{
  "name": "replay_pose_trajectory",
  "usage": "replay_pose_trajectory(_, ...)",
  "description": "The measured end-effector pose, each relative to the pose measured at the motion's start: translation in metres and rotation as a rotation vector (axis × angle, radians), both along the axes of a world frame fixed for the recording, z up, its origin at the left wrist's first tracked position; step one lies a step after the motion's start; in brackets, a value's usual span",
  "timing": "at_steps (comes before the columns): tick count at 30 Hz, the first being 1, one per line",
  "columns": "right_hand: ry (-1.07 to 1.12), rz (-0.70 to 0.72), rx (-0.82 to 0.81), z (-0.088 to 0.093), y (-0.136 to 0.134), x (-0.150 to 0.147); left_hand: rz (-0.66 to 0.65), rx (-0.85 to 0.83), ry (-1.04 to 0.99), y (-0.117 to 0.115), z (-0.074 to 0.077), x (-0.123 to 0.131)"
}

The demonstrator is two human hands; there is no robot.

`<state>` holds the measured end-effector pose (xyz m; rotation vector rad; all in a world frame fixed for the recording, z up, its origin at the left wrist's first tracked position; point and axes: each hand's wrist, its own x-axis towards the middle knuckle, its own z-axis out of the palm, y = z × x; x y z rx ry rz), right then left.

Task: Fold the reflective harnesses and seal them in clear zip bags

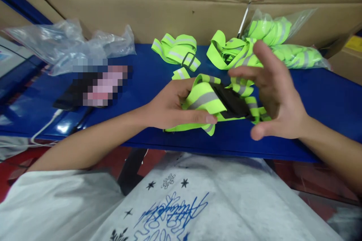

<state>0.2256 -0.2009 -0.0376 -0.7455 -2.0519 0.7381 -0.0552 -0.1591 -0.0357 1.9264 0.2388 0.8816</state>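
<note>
The left hand [172, 107] grips a neon-yellow reflective strap [202, 101] at the near edge of the blue worktop [325, 94]. Its thumb lies flat along the strap's lower fold and its fingers are curled underneath, so the hand is closed on the strap's left end. The strap is folded on itself. Its long axis runs roughly left to right across the view, tilting slightly away toward the right. A grey reflective stripe follows that same line. A black patch [232, 101] sits on the right half of the strap, slanting from upper left to lower right.

The right hand [273, 94] is open, fingers spread and loosely bent, palm turned to the left. It stands just right of the black patch, over narrower loops of the same strap. Whether its fingertips touch the fabric cannot be told.

Behind the hands, 1 folded strap with a buckle [177, 51] lies on the worktop. To its right sits a tangled heap of straps [226, 51]. Farther right is a clear bag of straps [285, 41], leaning against the cardboard wall [169, 11]. On the left lie crumpled empty plastic bags [65, 43] and a pixelated object [96, 84], with a white cable [45, 126] running off the near edge.
</note>
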Motion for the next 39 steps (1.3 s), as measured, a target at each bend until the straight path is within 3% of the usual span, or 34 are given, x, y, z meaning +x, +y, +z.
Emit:
replay_pose_trajectory(3,-0.031,0.16,-0.205,-0.005,0.01,0.007,-0.074,-0.185,0.005,0.002,0.002,0.001)
replay_pose_trajectory(7,-0.091,0.139,-0.317,-0.012,0.014,0.01,-0.164,-0.362,0.022,0.009,0.002,-0.004)
replay_pose_trajectory(11,0.072,0.373,-0.619,-0.002,0.005,0.0,-0.248,-0.507,0.039,0.007,-0.002,-0.008)
replay_pose_trajectory(13,0.043,0.477,-0.731,0.006,0.0,-0.003,-0.28,-0.578,0.027,0.003,-0.002,-0.007)
replay_pose_trajectory(18,0.021,0.577,-0.69,0.014,-0.004,-0.003,-0.228,-0.516,-0.001,-0.005,0.001,0.001)
replay_pose_trajectory(23,0.457,0.515,-0.957,0.011,-0.006,-0.009,-0.141,-0.629,0.094,-0.01,0.002,0.004)
replay_pose_trajectory(25,0.535,0.442,-1.009,0.011,-0.009,-0.015,-0.138,-0.667,0.131,-0.012,0.0,0.006)
replay_pose_trajectory(29,0.612,0.225,-0.875,0.012,-0.015,-0.027,-0.14,-0.613,0.1,-0.011,-0.008,0.013)
replay_pose_trajectory(33,0.645,0.06,-0.718,0.014,-0.022,-0.034,0.06,-0.501,-0.014,-0.008,-0.01,0.018)
replay_pose_trajectory(36,0.609,0.022,-0.697,0.014,-0.022,-0.037,0.185,-0.439,-0.019,-0.01,-0.004,0.023)
replay_pose_trajectory(39,0.563,-0.003,-0.661,0.01,-0.02,-0.041,0.207,-0.487,-0.024,-0.014,-0.003,0.031)
